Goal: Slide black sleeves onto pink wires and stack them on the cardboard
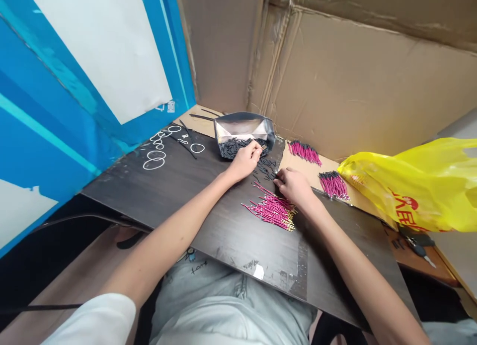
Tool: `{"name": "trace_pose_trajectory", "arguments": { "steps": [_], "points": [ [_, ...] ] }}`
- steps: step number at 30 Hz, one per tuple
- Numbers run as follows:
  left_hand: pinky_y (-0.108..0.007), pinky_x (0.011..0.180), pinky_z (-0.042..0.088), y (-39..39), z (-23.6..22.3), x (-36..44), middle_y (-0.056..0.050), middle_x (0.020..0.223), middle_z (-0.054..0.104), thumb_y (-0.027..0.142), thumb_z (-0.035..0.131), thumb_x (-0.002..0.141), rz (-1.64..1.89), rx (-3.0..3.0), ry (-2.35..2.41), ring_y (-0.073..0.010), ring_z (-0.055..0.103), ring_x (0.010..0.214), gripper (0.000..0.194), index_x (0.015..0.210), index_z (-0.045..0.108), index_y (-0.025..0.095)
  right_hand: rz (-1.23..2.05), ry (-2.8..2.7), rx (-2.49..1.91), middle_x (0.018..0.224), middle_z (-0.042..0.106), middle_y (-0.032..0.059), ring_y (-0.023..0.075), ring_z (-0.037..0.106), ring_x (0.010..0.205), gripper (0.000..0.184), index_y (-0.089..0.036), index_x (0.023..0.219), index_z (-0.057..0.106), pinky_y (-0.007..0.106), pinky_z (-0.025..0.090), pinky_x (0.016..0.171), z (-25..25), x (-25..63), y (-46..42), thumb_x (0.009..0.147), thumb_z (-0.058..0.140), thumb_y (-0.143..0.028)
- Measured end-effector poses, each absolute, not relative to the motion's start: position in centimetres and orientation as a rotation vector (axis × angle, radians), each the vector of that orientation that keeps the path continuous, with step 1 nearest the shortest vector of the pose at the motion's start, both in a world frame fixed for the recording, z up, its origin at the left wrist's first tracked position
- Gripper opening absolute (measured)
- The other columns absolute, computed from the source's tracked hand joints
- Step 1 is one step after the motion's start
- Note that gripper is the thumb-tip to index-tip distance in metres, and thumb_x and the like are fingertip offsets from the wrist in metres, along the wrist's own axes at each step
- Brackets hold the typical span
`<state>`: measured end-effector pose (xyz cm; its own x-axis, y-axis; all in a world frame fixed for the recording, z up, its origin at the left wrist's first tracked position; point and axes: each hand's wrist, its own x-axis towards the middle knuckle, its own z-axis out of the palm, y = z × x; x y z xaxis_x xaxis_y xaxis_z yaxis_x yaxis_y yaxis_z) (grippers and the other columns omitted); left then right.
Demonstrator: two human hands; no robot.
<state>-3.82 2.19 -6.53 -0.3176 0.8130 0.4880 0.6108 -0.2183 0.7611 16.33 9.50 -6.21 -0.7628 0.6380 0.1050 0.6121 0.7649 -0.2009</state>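
My left hand (pixel 246 159) is closed in a pinch at the mouth of a silver foil bag (pixel 242 128) that holds several small black tubes (pixel 233 147); a few thin pieces show in its fingers. My right hand (pixel 294 185) rests on the dark board (pixel 179 186), fingers curled in a pinch on something small that I cannot make out. A loose pile of pink wires with gold tips (pixel 274 209) lies just beside and below my right hand. Loose black tubes (pixel 266 168) are scattered between the two hands.
Two more bundles of pink wires (pixel 304 151) (pixel 333 184) lie on cardboard at the back right. A yellow plastic bag (pixel 417 183) sits at the right. White rings (pixel 158 153) lie at the board's back left. Cardboard walls (pixel 335 71) close the back; a blue panel (pixel 74 86) stands left.
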Motion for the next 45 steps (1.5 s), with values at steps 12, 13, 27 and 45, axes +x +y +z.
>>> {"name": "trace_pose_trajectory", "arguments": {
  "steps": [12, 13, 27, 45],
  "points": [
    [-0.027, 0.066, 0.034, 1.5, -6.0, -2.6, 0.002, 0.065, 0.053, 0.023, 0.043, 0.103, 1.417, 1.773, 1.853, -0.0146, 0.048, 0.062, 0.019, 0.089, 0.054, 0.019, -0.071, -2.779, -0.946, 0.094, 0.07, 0.0176, 0.0288, 0.068, 0.083, 0.013, -0.015, 0.097, 0.067, 0.036, 0.045, 0.07, -7.3, 15.5, 8.5, 0.094, 0.055, -0.016],
    [-0.027, 0.066, 0.034, 1.5, -6.1, -2.6, 0.002, 0.066, 0.054, 0.023, 0.043, 0.103, 1.41, 1.776, 1.858, -0.0146, 0.048, 0.062, 0.019, 0.09, 0.055, 0.019, -0.106, -2.791, -0.95, 0.094, 0.069, 0.0193, 0.0294, 0.067, 0.083, 0.014, -0.013, 0.098, 0.067, 0.036, 0.045, 0.07, -7.4, 15.4, 8.4, 0.092, 0.055, -0.013],
    [-0.026, 0.057, 0.029, 0.9, -5.3, -1.5, 0.004, 0.062, 0.048, 0.036, 0.057, 0.093, 0.951, 1.716, 1.371, -0.0104, 0.037, 0.054, 0.023, 0.084, 0.059, 0.016, 0.589, -2.424, -0.706, 0.088, 0.066, 0.0065, 0.0217, 0.062, 0.078, 0.011, -0.021, 0.094, 0.054, 0.033, 0.047, 0.075, -9.3, 22.8, 8.2, 0.1, 0.047, -0.025],
    [-0.026, 0.059, 0.031, 1.2, -5.1, -0.7, 0.002, 0.066, 0.052, 0.04, 0.06, 0.09, 0.713, 1.759, 1.341, -0.011, 0.042, 0.059, 0.027, 0.083, 0.065, 0.014, 0.894, -2.152, -0.617, 0.1, 0.074, 0.0066, 0.0193, 0.068, 0.084, 0.018, -0.02, 0.108, 0.066, 0.034, 0.053, 0.08, -9.6, 22.1, 7.9, 0.097, 0.057, -0.031]
  ]
}}
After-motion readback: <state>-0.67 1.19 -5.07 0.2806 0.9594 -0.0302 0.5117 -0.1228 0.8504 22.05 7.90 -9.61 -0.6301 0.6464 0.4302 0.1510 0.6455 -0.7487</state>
